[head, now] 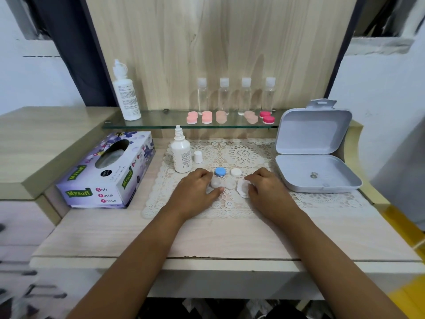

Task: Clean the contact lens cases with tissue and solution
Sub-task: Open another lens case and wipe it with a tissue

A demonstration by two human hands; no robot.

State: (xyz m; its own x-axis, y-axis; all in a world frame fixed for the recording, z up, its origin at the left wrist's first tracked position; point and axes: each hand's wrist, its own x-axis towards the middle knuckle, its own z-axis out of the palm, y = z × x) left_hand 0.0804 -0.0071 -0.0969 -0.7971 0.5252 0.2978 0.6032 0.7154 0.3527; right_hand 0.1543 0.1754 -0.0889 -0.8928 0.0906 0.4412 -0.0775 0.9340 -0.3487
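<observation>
**Pale desk, both hands at the lens case**

Pale wood desk [207,245] fills the near view, with two bare forearms reaching forward across it onto a white lace mat [230,208]. The left hand [195,192] rests on the mat, and its curled fingers and thumb grip the left end of a clear lens case [222,184] lying flat there. The right hand [269,189] pinches a folded white tissue [243,187] just beside the case's right well; whether the two touch cannot be told.

Just behind the case lie a blue cap [220,172] and a white cap [236,172], side by side and off the case. Farther back on the left, a white solution bottle [181,155] stands upright with its nozzle bare, and its small lid [198,157] stands just beside it.

A purple tissue box [108,173] lies at the left of the mat. A grey box [317,173] sits at the right, its lid raised.

Behind these, a glass shelf [161,122] carries a tall white bottle [126,95], a row of pink cases [207,117] and four clear bottles [234,95]. A wood panel [218,42] rises behind the shelf.
</observation>
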